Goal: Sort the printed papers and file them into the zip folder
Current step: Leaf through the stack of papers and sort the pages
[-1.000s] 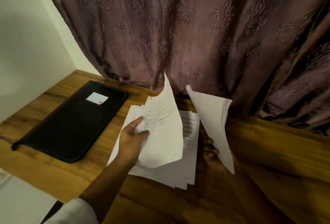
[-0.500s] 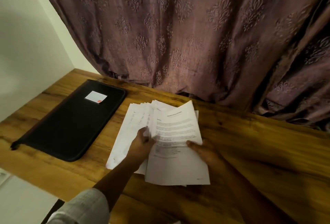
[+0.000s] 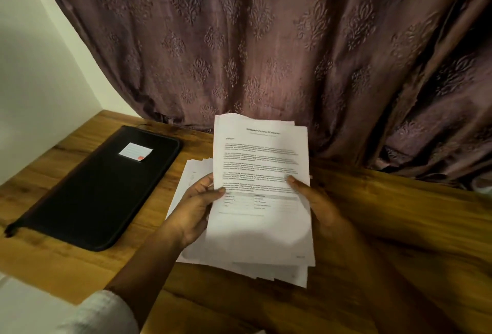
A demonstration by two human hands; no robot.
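Both side edges of the printed papers [image 3: 261, 163] are pinched, by left grip [image 3: 195, 208] and right grip [image 3: 319, 208].

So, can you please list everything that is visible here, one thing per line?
sheaf: one, several sheets, white with print, held up over the table
pile: one, sheet count unclear, white, fanned on the table under the sheaf
folder: one, black, flat on the table left of the pile
label: one, white with a red spot, on the folder
table: one, brown wood
curtain: one, dull purple, patterned, behind the table
wall: white, at left
sleeve: one, pale, on the left arm
left hand: grips the sheaf's left edge
right hand: holds the sheaf's right edge
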